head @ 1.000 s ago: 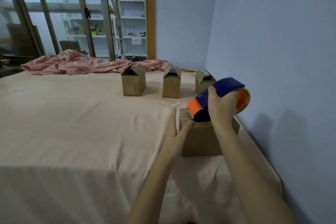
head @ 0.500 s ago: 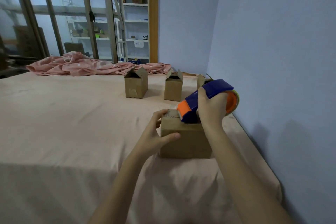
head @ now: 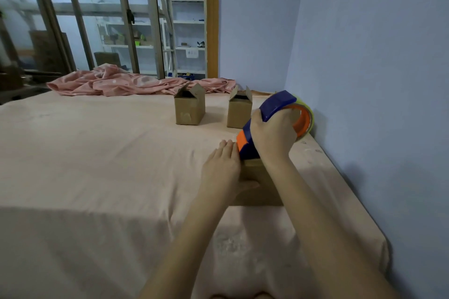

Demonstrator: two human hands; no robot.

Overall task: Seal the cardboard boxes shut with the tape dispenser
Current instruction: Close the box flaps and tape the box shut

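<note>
Three cardboard boxes stand on the pink-covered bed (head: 97, 153), which fills most of the room up to the blue wall (head: 376, 56) on the right. Along its far edge lies a crumpled pink cloth (head: 126, 82). Nearest is the box being sealed (head: 257, 177), close to the right side of the bed and largely hidden by the arms, so I cannot see inside it. Further off, the far left box (head: 189, 110) and the far right box (head: 239, 110) stand side by side, a little apart, flaps up and tops open; their insides are dark and I cannot tell what they hold. The tape dispenser (head: 274, 116) rests on top of the near box, its long axis running from near left to far right, orange nose down at the left, tape roll raised towards the wall. The right hand (head: 273, 133) grips its blue handle with curled fingers. The left hand (head: 222, 167) presses against the box's left side, fingers straight, thumb across the near face.
</note>
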